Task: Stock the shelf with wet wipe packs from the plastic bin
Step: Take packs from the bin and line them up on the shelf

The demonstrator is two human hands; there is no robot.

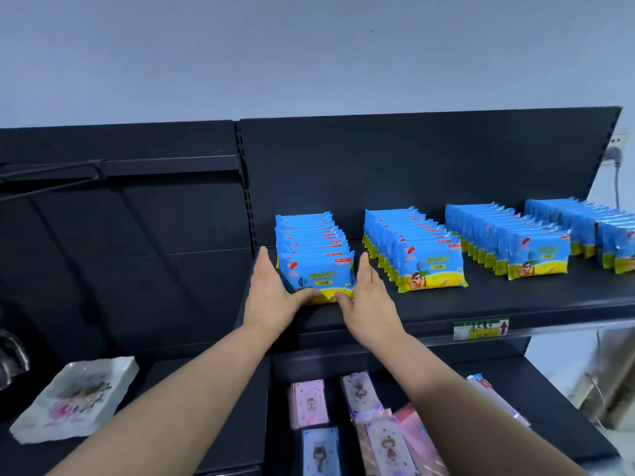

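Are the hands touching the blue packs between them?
Touching. The head view shows the left hand flat against one side of the row, the right hand against the other, thumbs on the front pack.

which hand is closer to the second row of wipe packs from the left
Right. The right hand presses the right side of the leftmost row, just left of the second row; the left hand is on that leftmost row's far side.

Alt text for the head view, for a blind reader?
The left hand and right hand press the sides of the leftmost row of blue wet wipe packs on a dark shelf. Three more rows stand to its right.
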